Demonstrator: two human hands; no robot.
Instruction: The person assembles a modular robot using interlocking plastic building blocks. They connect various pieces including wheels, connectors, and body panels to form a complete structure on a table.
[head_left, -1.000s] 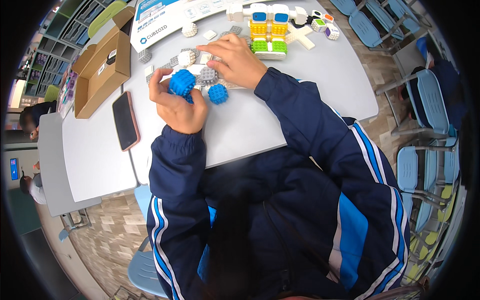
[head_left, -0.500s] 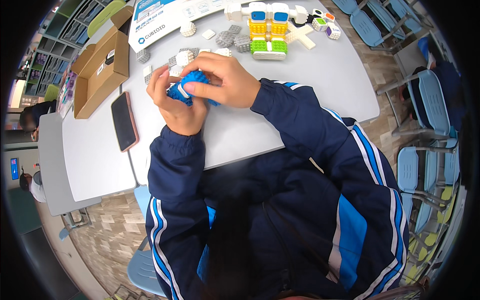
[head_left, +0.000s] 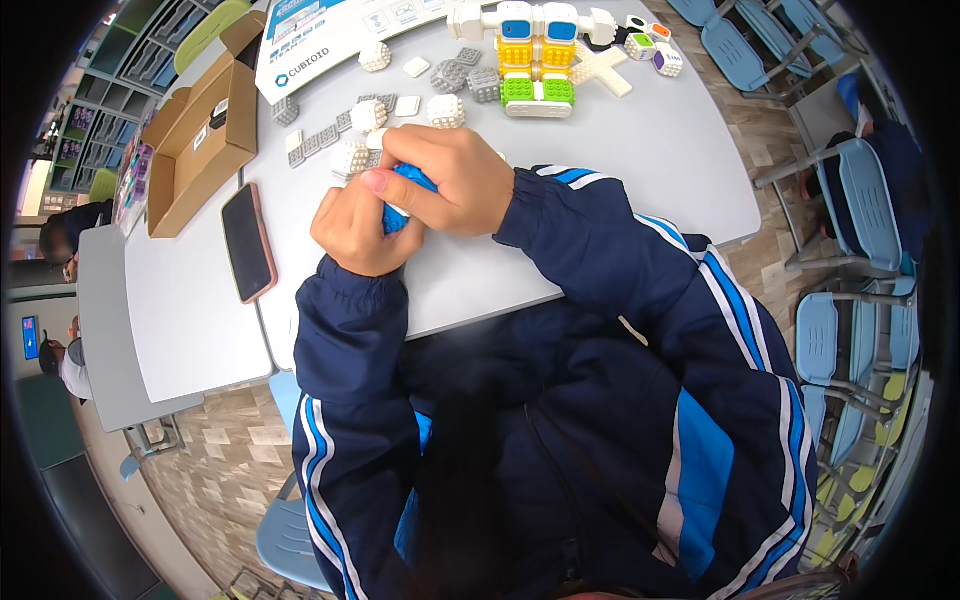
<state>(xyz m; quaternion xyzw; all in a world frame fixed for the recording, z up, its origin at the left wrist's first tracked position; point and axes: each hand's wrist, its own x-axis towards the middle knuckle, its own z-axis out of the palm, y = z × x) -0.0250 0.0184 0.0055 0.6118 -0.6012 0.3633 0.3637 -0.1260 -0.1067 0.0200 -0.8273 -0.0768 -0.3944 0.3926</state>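
Note:
Both my hands are wrapped round a studded blue building block (head_left: 396, 216) with a white piece on it, held just over the near part of the table. My left hand (head_left: 362, 232) is closed on its lower left side. From the upper right my right hand (head_left: 455, 180) grips it, thumb pressed across the top. Most of the block is hidden by fingers. Right beyond the hands lie a white studded cube (head_left: 350, 158), another white cube (head_left: 446, 111) and a row of flat grey connector plates (head_left: 318, 143).
An assembled block robot (head_left: 538, 65) in yellow, green and white stands at the far side. To the left are an open cardboard box (head_left: 205, 150) and a phone (head_left: 249, 243). A large white printed box (head_left: 340, 45) lies at the back. Blue chairs (head_left: 868, 205) stand at right.
My left fingers have curled from spread to closed round the blue block. Both hands have shifted slightly toward me, covering more of the block and exposing white cubes behind.

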